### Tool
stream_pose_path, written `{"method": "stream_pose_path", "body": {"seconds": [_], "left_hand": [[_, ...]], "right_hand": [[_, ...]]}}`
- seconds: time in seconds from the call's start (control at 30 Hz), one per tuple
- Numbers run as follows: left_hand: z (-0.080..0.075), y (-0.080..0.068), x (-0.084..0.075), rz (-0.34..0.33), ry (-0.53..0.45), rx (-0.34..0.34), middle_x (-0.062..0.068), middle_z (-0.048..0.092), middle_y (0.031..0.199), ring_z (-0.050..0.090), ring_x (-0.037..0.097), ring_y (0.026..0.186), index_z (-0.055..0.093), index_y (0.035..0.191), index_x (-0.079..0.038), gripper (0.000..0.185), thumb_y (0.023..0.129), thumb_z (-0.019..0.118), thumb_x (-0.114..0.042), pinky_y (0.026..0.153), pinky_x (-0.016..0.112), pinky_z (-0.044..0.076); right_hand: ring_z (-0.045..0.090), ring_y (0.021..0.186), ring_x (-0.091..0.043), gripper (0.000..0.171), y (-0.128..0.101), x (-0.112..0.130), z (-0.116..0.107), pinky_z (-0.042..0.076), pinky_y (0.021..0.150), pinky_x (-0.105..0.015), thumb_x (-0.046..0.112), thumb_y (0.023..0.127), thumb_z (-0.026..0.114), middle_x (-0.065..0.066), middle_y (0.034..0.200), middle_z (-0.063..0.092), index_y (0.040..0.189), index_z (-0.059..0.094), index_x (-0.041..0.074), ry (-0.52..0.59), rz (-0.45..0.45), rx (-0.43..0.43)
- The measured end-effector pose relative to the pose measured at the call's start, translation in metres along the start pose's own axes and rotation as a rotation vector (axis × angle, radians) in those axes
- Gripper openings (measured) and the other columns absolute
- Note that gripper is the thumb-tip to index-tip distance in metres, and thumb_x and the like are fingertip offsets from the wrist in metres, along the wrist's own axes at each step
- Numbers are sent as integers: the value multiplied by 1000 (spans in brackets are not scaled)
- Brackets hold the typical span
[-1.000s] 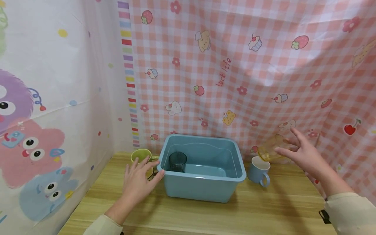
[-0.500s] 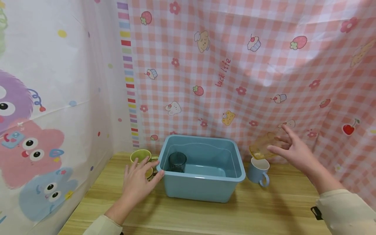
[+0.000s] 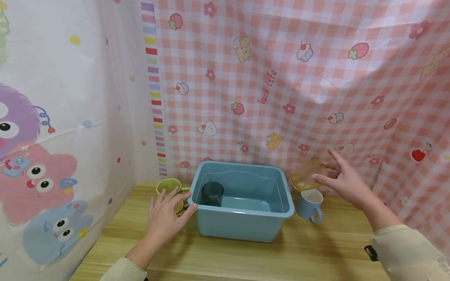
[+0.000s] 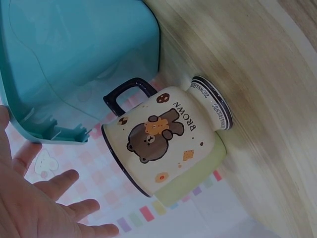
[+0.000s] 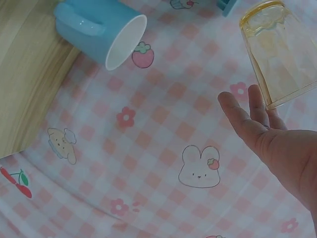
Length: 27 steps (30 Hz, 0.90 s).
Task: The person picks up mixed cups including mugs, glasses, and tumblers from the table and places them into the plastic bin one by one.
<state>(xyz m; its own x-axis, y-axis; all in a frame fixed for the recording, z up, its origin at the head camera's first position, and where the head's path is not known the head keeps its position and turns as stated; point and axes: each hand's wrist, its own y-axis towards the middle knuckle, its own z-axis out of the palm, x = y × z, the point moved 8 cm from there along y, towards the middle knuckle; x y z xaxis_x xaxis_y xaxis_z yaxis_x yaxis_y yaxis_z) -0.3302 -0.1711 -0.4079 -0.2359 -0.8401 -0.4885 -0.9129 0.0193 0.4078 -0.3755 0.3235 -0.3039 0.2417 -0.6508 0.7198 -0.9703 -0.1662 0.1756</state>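
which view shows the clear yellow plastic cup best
The right wrist view: the clear yellow plastic cup fills the upper right, tilted, its rim plain, with the right hand against its base. The head view shows it small, partly behind the fingers, above the blue mug. The left wrist view misses it.

A makeshift home corner — a small booth dressed up for recording rather than a working kitchen. Pink gingham plastic sheeting printed with strawberries, cupcakes and the words "Luck life" hangs as the back and right walls, and a white sheet with cartoon monsters closes the left side. A light wood-grain counter carries household tableware — a blue plastic wash basin, a blue mug and a cartoon bear mug.
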Motion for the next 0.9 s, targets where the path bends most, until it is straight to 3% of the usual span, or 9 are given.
{"method": "stream_pose_path", "body": {"seconds": [0.37,0.63,0.7,0.9], "left_hand": [[1,1,1,-6,11,5,17,51,164,32,57,157,71,142,-26,57,99,67,-64,122,85,11],[1,1,1,-1,16,-4,17,52,164,33,58,156,71,141,-27,56,99,67,-63,122,85,12],[1,1,1,3,14,-8,17,52,163,34,58,156,71,141,-27,56,98,67,-63,122,86,13],[0,0,1,11,5,-17,18,53,163,34,58,156,72,140,-26,55,98,69,-62,121,86,12]], "right_hand": [[50,144,-58,108,5,12,11,57,105,-61,38,102,74,-35,167,36,174,-6,23,0,-21,5],[53,142,-56,109,7,20,21,63,91,-33,36,101,76,-35,168,35,174,-5,24,49,-47,23],[55,140,-55,109,8,21,23,63,93,-36,36,101,76,-35,167,36,174,-5,24,46,-53,23],[56,139,-56,108,11,24,29,55,106,-66,39,101,76,-34,166,39,174,-2,25,9,-60,23]]}}
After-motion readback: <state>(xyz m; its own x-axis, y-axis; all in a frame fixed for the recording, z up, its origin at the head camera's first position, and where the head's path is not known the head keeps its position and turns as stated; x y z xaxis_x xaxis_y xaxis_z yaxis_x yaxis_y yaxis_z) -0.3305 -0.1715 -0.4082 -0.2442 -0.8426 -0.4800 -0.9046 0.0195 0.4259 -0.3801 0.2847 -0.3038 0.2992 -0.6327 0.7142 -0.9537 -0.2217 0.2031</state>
